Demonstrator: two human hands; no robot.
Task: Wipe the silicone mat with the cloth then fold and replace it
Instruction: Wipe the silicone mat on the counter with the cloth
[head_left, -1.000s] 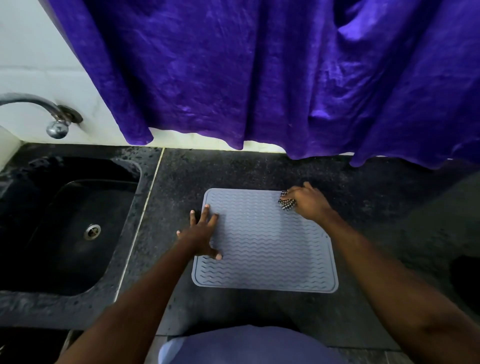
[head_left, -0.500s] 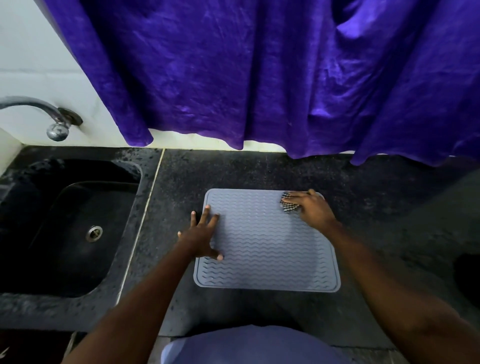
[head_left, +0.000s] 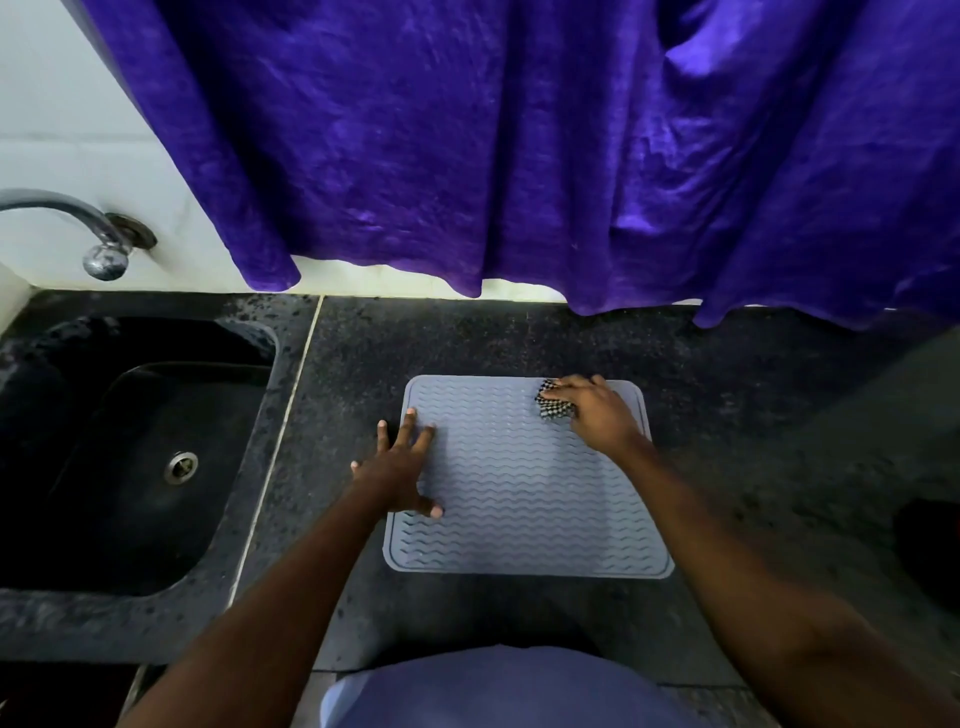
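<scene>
The dark counter (head_left: 519, 338) is carrying the gray silicone mat (head_left: 519, 493), which is lying flat and unfolded to the right of the sink (head_left: 104, 493). The left hand (head_left: 397, 467) is lying open with its fingers spread, pressing down on the mat's left edge to hold it in place. The right hand (head_left: 597, 415) is curling its fingers around the little checkered cloth (head_left: 553, 405) and pushing it onto the mat's far right corner. It looks like the wiping step is going on, with most of the mat waiting for the cloth. Next, the right hand is likely needing to rub across the wavy lines, row by row, toward the near edge. Folding is coming later.
</scene>
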